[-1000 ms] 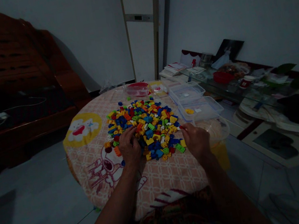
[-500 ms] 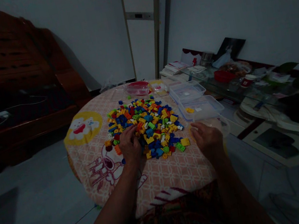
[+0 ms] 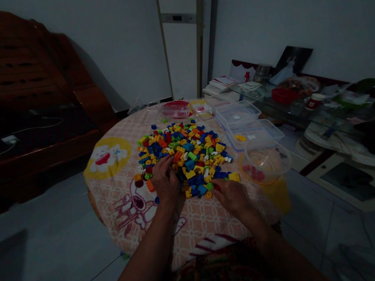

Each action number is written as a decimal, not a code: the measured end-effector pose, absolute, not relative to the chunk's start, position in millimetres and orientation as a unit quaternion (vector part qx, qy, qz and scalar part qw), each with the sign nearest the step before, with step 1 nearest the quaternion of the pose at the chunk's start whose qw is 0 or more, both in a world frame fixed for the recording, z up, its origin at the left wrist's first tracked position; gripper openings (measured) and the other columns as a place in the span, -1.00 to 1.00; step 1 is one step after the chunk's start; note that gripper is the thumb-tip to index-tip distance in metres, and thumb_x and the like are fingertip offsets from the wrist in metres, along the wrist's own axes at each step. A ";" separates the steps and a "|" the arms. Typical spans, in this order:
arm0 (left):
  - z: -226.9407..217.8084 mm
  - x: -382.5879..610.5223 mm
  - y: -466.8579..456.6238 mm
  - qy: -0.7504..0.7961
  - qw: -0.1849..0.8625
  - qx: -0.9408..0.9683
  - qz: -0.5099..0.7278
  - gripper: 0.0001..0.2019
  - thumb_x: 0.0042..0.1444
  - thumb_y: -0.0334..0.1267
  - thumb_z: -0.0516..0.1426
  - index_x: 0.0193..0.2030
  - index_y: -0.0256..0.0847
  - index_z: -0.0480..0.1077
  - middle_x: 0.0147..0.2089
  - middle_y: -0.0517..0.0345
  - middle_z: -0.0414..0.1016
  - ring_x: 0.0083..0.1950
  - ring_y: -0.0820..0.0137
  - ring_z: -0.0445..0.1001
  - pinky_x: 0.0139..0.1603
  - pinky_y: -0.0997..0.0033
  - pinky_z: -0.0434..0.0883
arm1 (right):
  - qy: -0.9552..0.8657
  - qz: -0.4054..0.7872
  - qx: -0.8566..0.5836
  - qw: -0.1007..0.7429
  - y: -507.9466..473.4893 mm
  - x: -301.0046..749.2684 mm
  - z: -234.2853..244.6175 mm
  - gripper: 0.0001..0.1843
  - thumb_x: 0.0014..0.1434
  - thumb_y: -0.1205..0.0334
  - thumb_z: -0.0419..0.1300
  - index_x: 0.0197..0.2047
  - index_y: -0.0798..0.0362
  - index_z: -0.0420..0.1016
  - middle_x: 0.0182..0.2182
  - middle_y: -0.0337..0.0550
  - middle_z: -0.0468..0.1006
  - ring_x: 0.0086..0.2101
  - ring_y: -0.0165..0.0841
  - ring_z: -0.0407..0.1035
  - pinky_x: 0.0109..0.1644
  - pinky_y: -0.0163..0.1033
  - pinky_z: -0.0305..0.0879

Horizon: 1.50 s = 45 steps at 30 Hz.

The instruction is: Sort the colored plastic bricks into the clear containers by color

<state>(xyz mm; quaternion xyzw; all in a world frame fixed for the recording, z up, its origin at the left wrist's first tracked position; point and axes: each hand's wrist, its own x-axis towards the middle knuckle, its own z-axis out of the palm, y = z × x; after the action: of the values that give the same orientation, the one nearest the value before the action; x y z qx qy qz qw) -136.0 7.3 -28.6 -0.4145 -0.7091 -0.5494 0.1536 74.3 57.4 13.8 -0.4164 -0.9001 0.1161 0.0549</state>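
Observation:
A heap of colourful plastic toy bricks [image 3: 189, 147] covers the middle of a round table. My left hand [image 3: 165, 180] rests on the heap's near left side, palm down, fingers reaching over the bricks beside an orange one [image 3: 178, 156]. Its fingers look loosely apart and I see nothing held. At the heap's near right edge, my right hand [image 3: 232, 196] pinches a small red brick [image 3: 216, 187] that is partly covered by the fingertips. A yellow brick [image 3: 233, 177] lies just beyond that hand. To its right, a clear round bowl [image 3: 279, 165] holds some red pieces [image 3: 257, 174].
Two clear rectangular boxes [image 3: 261, 130] stand on the right side of the table, the nearer holding yellow pieces [image 3: 240, 138]. A red-and-clear container [image 3: 175, 109] sits at the back. Beyond the patterned cloth [image 3: 116, 191], a cluttered glass table [image 3: 287, 113] stands right.
My right hand has moved left from over the round bowl to the heap's near edge and closed on a red brick. My left hand has stayed in place on the heap.

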 end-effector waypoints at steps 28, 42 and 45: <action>-32.1 -137.9 8.8 -0.708 0.155 -0.417 -0.548 -0.66 0.15 -0.43 -0.01 -0.06 -0.19 0.52 0.04 0.00 0.54 0.11 0.23 0.45 0.20 0.12 0.33 | -0.811 0.057 -0.463 0.354 79.7 118.2 58.0 -0.70 0.25 0.09 0.13 -0.09 0.07 0.55 -0.58 -0.23 0.47 -0.49 -0.34 0.37 -0.34 -0.31 0.14; -27.9 -134.8 8.4 -0.706 0.162 -0.413 -0.552 -0.68 0.13 -0.44 0.00 -0.10 -0.20 0.54 0.02 0.04 0.58 0.09 0.26 0.48 0.18 0.15 0.36 | -0.721 -0.091 -0.605 0.326 119.4 147.8 69.3 -0.76 0.13 0.12 0.26 -0.20 0.06 0.65 -0.51 -0.05 0.57 -0.51 -0.29 0.34 -0.42 -0.26 -0.03; -28.3 -135.2 8.6 -0.702 0.168 -0.419 -0.551 -0.67 0.12 -0.45 0.00 -0.10 -0.19 0.54 0.02 0.05 0.58 0.09 0.27 0.49 0.17 0.16 0.37 | -0.740 -0.062 -0.560 0.366 116.7 145.4 68.5 -0.65 0.16 0.08 0.22 -0.09 0.11 0.62 -0.52 -0.07 0.56 -0.52 -0.28 0.36 -0.40 -0.25 0.08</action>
<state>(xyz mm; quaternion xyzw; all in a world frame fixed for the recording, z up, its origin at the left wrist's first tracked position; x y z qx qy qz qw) -135.2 8.6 -28.3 -0.4187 -0.7022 -0.5509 0.1677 145.4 116.7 68.5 -0.5604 -0.7402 -0.0617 0.3663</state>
